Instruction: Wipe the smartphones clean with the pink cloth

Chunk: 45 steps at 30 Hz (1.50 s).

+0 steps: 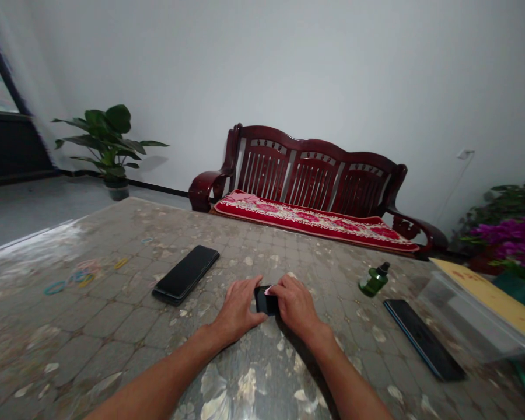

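From where I stand, the small dark device (265, 303) lies on the table (135, 344) between the person's two hands. The left hand (240, 304) brackets its near and far edges, thumb against fingers, probably so it won't slide. The right hand (295, 304) has its fingers curled in, pinching a pale scrap (269, 290) down on the device's top; that short grip looks meant for close control. How much of the device those fingers cover, I can't tell.

A phone (186, 274) lies left of the device, hair ties (79, 274) farther left. Right of the device stand a green bottle (373, 281), then a second phone (424, 339) and a clear box (464, 318), all seemingly set aside to leave elbow room.

I can read no brand anywhere: both phone faces are dark, the bottle shows no legible label, and the reddish marks on the yellow sheet (490, 297) over the box don't resolve into words.
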Each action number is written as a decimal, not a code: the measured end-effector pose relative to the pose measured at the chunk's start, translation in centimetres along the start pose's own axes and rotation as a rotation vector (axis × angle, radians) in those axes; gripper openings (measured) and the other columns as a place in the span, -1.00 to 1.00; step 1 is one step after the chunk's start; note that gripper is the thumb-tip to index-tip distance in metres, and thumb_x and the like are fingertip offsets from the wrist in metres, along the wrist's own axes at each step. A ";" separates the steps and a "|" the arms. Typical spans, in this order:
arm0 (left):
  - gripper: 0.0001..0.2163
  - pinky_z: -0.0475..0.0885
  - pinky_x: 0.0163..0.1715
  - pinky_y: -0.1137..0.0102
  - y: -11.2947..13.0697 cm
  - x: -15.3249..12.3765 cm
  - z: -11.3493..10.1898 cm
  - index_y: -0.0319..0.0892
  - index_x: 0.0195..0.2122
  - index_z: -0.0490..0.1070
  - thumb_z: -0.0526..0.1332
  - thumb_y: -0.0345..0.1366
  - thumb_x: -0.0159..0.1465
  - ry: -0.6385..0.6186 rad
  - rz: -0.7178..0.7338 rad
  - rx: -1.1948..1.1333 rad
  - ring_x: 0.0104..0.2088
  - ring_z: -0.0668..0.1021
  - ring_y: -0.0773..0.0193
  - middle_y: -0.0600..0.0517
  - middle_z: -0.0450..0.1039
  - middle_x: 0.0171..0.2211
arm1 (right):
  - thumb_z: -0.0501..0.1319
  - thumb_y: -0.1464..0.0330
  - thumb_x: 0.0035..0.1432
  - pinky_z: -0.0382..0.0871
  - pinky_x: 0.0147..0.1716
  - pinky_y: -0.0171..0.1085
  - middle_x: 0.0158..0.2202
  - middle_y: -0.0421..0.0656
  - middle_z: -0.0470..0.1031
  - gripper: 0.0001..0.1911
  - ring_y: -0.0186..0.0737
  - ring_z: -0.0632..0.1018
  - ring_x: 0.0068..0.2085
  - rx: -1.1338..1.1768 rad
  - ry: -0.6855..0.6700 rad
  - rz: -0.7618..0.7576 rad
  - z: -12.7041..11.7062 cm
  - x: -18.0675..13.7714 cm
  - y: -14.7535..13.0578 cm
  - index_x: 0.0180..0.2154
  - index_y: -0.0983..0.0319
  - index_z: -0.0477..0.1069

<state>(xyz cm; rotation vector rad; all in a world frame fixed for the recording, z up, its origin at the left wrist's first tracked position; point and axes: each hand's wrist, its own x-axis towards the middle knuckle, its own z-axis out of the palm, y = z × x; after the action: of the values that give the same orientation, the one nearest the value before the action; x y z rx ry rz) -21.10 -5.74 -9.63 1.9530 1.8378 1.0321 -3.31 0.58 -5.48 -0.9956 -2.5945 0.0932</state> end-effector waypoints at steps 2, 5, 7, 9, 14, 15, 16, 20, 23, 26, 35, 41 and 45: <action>-0.29 0.21 0.21 -0.04 0.1 0.0 -0.1 -0.16 0.20 0.29 0.38 -0.37 -0.04 -0.011 -0.009 0.000 0.12 0.43 -0.13 -0.16 0.45 0.08 | 0.09 0.48 0.32 0.19 -0.17 -0.31 -0.24 -0.17 0.46 -0.69 -0.23 0.44 -0.17 -0.016 0.010 0.024 0.0 0.0 0.3 -0.17 0.06 0.57; -0.30 0.22 0.20 -0.04 0.2 0.0 -0.1 -0.16 0.19 0.30 0.37 -0.37 -0.04 -0.001 -0.010 0.002 0.11 0.44 -0.13 -0.15 0.46 0.06 | 0.09 0.47 0.32 0.19 -0.19 -0.30 -0.25 -0.16 0.47 -0.70 -0.21 0.44 -0.18 -0.061 0.033 0.100 -0.1 0.0 1.1 -0.20 0.08 0.58; -0.30 0.23 0.19 -0.04 0.1 0.0 0.0 -0.14 0.19 0.31 0.37 -0.36 -0.04 0.012 -0.001 0.003 0.10 0.45 -0.12 -0.14 0.46 0.06 | 0.09 0.48 0.31 0.20 -0.19 -0.30 -0.25 -0.15 0.47 -0.70 -0.21 0.44 -0.19 -0.068 0.038 0.124 -0.2 0.0 1.3 -0.21 0.09 0.58; -0.30 0.23 0.19 -0.04 0.0 0.0 0.2 -0.13 0.19 0.30 0.37 -0.36 -0.05 0.019 0.008 0.005 0.09 0.45 -0.11 -0.13 0.46 0.06 | 0.09 0.48 0.31 0.20 -0.18 -0.30 -0.25 -0.16 0.46 -0.70 -0.22 0.44 -0.18 -0.044 0.030 0.100 -0.3 -0.1 1.1 -0.21 0.09 0.58; -0.31 0.25 0.17 -0.03 -0.2 0.0 0.4 -0.13 0.18 0.30 0.36 -0.36 -0.04 0.019 0.015 0.005 0.09 0.45 -0.11 -0.13 0.45 0.08 | 0.10 0.51 0.28 0.20 -0.18 -0.32 -0.24 -0.19 0.45 -0.68 -0.26 0.44 -0.19 0.035 -0.036 -0.069 -0.5 -0.2 0.1 -0.16 0.07 0.57; -0.31 0.26 0.17 -0.03 -0.2 0.0 0.3 -0.13 0.18 0.31 0.36 -0.36 -0.04 0.019 0.014 0.004 0.09 0.45 -0.11 -0.14 0.45 0.08 | 0.10 0.52 0.27 0.20 -0.17 -0.32 -0.24 -0.19 0.45 -0.68 -0.26 0.44 -0.19 0.040 -0.043 -0.078 -0.5 -0.2 0.1 -0.16 0.07 0.57; -0.32 0.26 0.17 -0.03 -0.1 0.0 0.3 -0.14 0.18 0.31 0.36 -0.37 -0.04 0.021 0.012 0.003 0.09 0.45 -0.12 -0.14 0.45 0.07 | 0.10 0.52 0.27 0.21 -0.17 -0.32 -0.24 -0.18 0.45 -0.68 -0.26 0.44 -0.18 0.042 -0.048 -0.073 -0.6 -0.1 0.3 -0.16 0.08 0.57; -0.31 0.26 0.17 -0.04 0.1 0.0 0.1 -0.15 0.19 0.30 0.37 -0.37 -0.04 0.018 0.004 0.002 0.08 0.45 -0.12 -0.14 0.46 0.06 | 0.09 0.53 0.26 0.21 -0.18 -0.32 -0.25 -0.16 0.45 -0.68 -0.24 0.44 -0.19 0.007 -0.034 0.027 -1.1 -0.1 1.5 -0.18 0.11 0.58; -0.30 0.23 0.18 -0.04 0.3 0.0 -0.1 -0.18 0.20 0.29 0.36 -0.38 -0.03 -0.002 -0.005 0.003 0.10 0.44 -0.11 -0.16 0.45 0.07 | 0.09 0.53 0.26 0.21 -0.19 -0.31 -0.26 -0.15 0.45 -0.68 -0.23 0.44 -0.20 0.000 -0.020 0.062 -1.1 -0.2 1.8 -0.19 0.13 0.58; -0.29 0.21 0.20 -0.03 0.3 0.0 -0.1 -0.20 0.20 0.28 0.36 -0.39 -0.04 -0.019 -0.014 0.009 0.11 0.43 -0.11 -0.17 0.44 0.09 | 0.10 0.54 0.23 0.21 -0.17 -0.31 -0.25 -0.16 0.44 -0.68 -0.23 0.44 -0.19 0.043 -0.032 -0.011 -0.8 -0.3 1.3 -0.18 0.12 0.57; -0.29 0.23 0.18 -0.01 0.0 0.0 0.0 -0.16 0.20 0.30 0.38 -0.38 -0.05 0.003 -0.012 -0.001 0.10 0.44 -0.11 -0.14 0.45 0.07 | 0.11 0.56 0.15 0.22 -0.18 -0.31 -0.26 -0.15 0.43 -0.67 -0.23 0.45 -0.20 0.040 -0.032 0.019 -0.9 -0.4 1.9 -0.21 0.13 0.58; -0.30 0.25 0.16 -0.02 -0.3 -0.1 0.2 -0.13 0.20 0.29 0.38 -0.38 -0.04 0.012 0.010 -0.007 0.09 0.45 -0.10 -0.13 0.45 0.07 | 0.13 0.58 0.09 0.21 -0.21 -0.30 -0.29 -0.17 0.43 -0.65 -0.23 0.44 -0.22 0.092 -0.033 -0.063 -0.4 -0.6 1.3 -0.23 0.11 0.58; -0.30 0.24 0.17 -0.03 -0.4 0.0 0.2 -0.15 0.19 0.30 0.38 -0.38 -0.04 0.020 0.008 -0.006 0.09 0.45 -0.10 -0.13 0.45 0.07 | 0.15 0.56 0.09 0.19 -0.21 -0.28 -0.30 -0.18 0.44 -0.67 -0.22 0.43 -0.22 0.094 -0.039 -0.126 -0.3 -0.6 1.2 -0.24 0.10 0.57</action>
<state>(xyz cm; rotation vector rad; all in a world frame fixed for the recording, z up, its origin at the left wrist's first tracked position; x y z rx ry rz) -21.25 -5.66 -10.02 1.9546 1.8371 1.0622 -2.05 1.08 -5.63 -0.8035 -2.6537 0.2020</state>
